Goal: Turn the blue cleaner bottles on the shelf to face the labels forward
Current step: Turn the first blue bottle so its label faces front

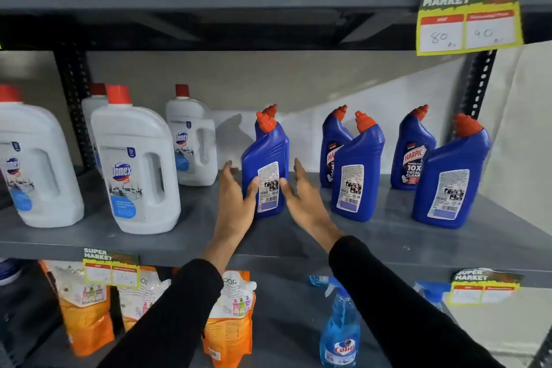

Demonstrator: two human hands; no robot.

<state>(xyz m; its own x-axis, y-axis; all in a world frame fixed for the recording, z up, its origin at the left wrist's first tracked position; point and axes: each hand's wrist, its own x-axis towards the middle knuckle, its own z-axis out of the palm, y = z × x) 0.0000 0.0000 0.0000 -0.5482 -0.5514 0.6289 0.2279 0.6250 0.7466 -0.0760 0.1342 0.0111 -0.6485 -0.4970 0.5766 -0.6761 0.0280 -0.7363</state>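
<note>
Several blue cleaner bottles with red caps stand on the grey shelf (pixel 373 236). The front left bottle (pixel 264 158) shows its white barcode label; another stands hidden right behind it, only its cap (pixel 272 109) showing. My left hand (pixel 236 200) and my right hand (pixel 304 197) flank this bottle, fingers straight and spread, both thumbs touching its lower front. Further right, two front bottles (pixel 358 158) (pixel 451 170) also show barcode labels. Two rear bottles (pixel 331 140) (pixel 413 149) show the Harpic label.
White Domex jugs (pixel 134 164) with red caps fill the shelf's left half. A shelf board with a yellow price tag (pixel 469 15) hangs close overhead. On the lower shelf stand orange refill pouches (pixel 230 323) and a blue spray bottle (pixel 340 331).
</note>
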